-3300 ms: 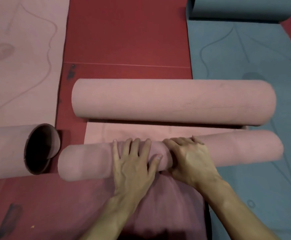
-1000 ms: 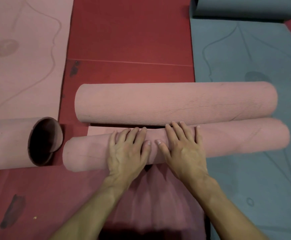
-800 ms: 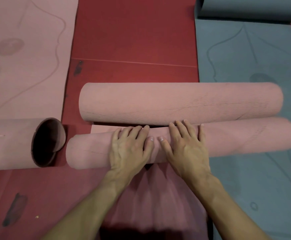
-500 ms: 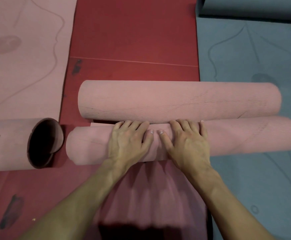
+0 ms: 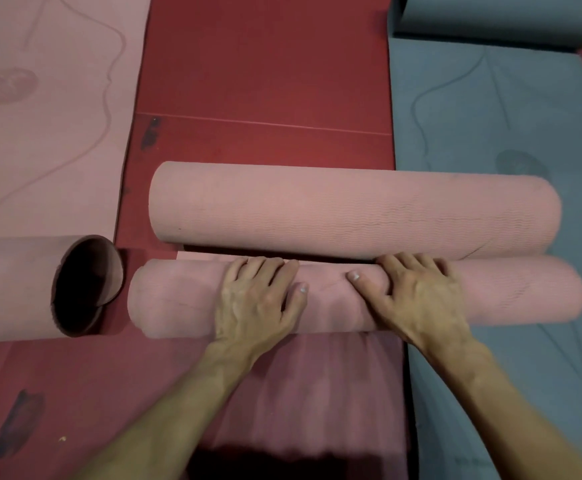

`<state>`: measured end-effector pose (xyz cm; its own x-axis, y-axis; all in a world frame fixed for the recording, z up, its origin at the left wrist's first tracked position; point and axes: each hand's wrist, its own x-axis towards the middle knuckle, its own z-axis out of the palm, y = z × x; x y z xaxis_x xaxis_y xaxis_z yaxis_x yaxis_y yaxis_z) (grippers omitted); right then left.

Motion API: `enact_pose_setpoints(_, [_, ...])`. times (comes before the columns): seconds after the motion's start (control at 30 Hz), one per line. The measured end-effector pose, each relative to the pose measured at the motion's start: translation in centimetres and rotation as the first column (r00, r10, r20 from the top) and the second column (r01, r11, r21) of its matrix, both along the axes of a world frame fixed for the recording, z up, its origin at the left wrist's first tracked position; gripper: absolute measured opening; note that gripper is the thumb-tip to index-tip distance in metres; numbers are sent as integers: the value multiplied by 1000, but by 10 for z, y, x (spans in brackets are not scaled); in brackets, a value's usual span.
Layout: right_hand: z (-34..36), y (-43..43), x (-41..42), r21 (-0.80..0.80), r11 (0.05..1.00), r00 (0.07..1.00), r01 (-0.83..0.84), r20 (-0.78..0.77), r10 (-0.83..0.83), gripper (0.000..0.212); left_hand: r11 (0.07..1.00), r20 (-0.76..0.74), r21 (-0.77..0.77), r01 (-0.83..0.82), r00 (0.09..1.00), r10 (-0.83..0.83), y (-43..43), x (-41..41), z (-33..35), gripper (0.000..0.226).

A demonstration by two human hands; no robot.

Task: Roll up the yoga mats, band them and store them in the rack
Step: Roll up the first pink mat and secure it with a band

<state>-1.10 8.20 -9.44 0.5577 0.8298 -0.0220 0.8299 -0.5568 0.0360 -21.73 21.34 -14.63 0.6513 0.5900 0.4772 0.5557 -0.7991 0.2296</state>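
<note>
A pink yoga mat is rolled from both ends. Its near roll [image 5: 175,299] lies across the middle of the view; its thicker far roll [image 5: 351,209] lies just behind, nearly touching it. Only a thin strip of flat mat [image 5: 196,255] shows between them at the left. My left hand [image 5: 258,303] lies on top of the near roll left of centre, fingers stretched over its far side. My right hand [image 5: 417,299] presses on the same roll further right, fingers curved over the top.
A loosely rolled pink mat [image 5: 23,289] with an open dark end lies at the left. Behind it a flat pink mat [image 5: 47,133] covers the floor. A grey-green mat [image 5: 507,116] lies flat at the right, its far end rolled [image 5: 490,19]. Red floor padding [image 5: 265,81] lies between.
The near roll has been pushed forward until it almost meets the far roll. My hands, side by side before, have spread apart, the right one sliding to the right.
</note>
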Motion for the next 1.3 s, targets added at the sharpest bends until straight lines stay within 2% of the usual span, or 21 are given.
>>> enact_pose_setpoints(0.1, [-6,-7,-8,17,999,1000,29,-3,-29,75,1000,-8,-4,6,1000,-6,-2,0,-2,36])
enact_pose_setpoints(0.33, [-18,-5,-17,155,985,997,80,8,-82,72,999,-114,-44,-22,993,17,6,10,-3,46])
enact_pose_setpoints(0.57, [-23,0,-45,199,977,997,79,5,-82,70,999,-67,35,9,998,-7,25,22,-1,43])
enact_pose_setpoints(0.7, [-17,4,-39,152,984,995,94,31,-99,66,999,1,54,2,1000,-2,27,23,-5,42])
enact_pose_setpoints(0.97, [-19,-16,-42,124,989,996,86,22,-89,71,998,-75,33,47,996,-44,9,10,-9,48])
enact_pose_setpoints(1.3, [-10,2,-39,88,993,997,76,-20,-75,78,1000,-64,13,18,998,-17,17,18,-1,49])
